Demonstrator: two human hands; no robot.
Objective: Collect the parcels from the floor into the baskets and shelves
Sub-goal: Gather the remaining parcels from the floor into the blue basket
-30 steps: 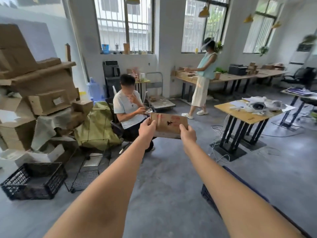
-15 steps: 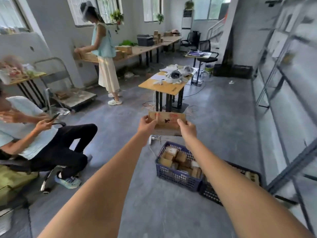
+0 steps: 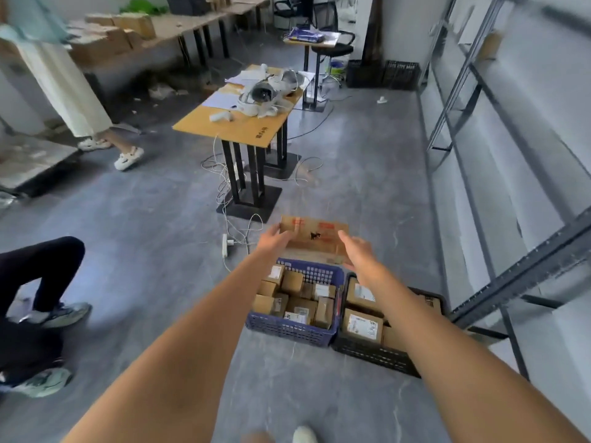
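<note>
1. Above the far edge of the blue basket (image 3: pixel 292 329), a flat cardboard parcel (image 3: pixel 315 235) sits between both outstretched hands.
2. The left hand (image 3: pixel 276 241) touches the parcel's left end with fingers fairly straight. The right hand (image 3: pixel 356 249) is spread and loose just beside its right end, and whether it touches the parcel cannot be told. Neither hand plainly grips, so the parcel looks to be at the point of release or a light toss.
3. The blue basket already holds many small boxes, packed close. The black basket (image 3: pixel 377 354), touching its right side, holds a few larger labelled boxes and shows more room.
4. To do this step well, I judge: the parcel is wide and flat, so it should go in level, or on edge along a wall of the basket, not balanced on the heaped boxes where it could slide out. It hangs over the blue basket's far rim, so a short pull back toward the body would centre it before letting go. If tossed, it should stay low and flat, since a spinning flat box may catch the rim.
5. The grey shelf (image 3: pixel 511 276) stands just right of the baskets, and could take flat parcels if the baskets fill.
6. Writing: the parcel bears red print along its top edge and a small dark mark at its middle, too blurred to read. White labels on the boxes cannot be read either. The worktop (image 3: pixel 238 129) beyond shows a short dark print near its front edge, not legible.
</note>
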